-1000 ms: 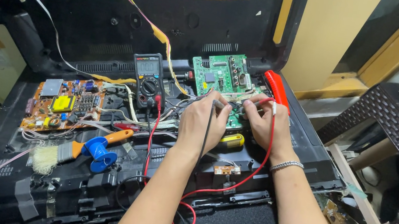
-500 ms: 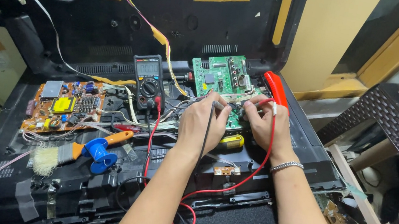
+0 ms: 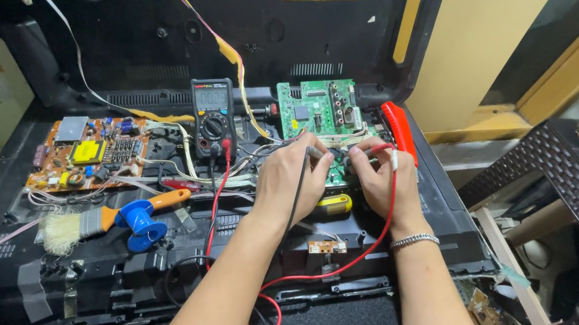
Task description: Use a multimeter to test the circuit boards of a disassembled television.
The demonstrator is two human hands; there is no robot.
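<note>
**Two probes on the green board**

Starting at the left edge of the opened television back (image 3: 445,222), we see an orange circuit board (image 3: 88,155) lying flat, with a brush (image 3: 76,226) and a blue spool (image 3: 140,222) just below it toward the near edge. Further in, a dark meter (image 3: 212,115) lies propped near the back edge, its red lead (image 3: 322,271) and black lead (image 3: 295,203) trailing down toward us.

Our left hand (image 3: 292,179) is curled closed around the black probe, fingertips pinching it low by the tip, which is hidden under the knuckles. A yellow-handled screwdriver (image 3: 330,203) lies just beside that hand. Our right hand (image 3: 378,180) is likewise closed, pinching the red probe in a pen grip; whether either tip touches metal we cannot tell.

Both hands rest over the near edge of the green circuit board (image 3: 319,108), which sits toward the back right corner of the panel, beside a red-handled tool (image 3: 398,129).

We judge the probes light, stiff and a little slick, best held on the plastic barrel close to the tip. The green board looks thin, rigid and fragile, so it is best taken by its bare edges.
</note>
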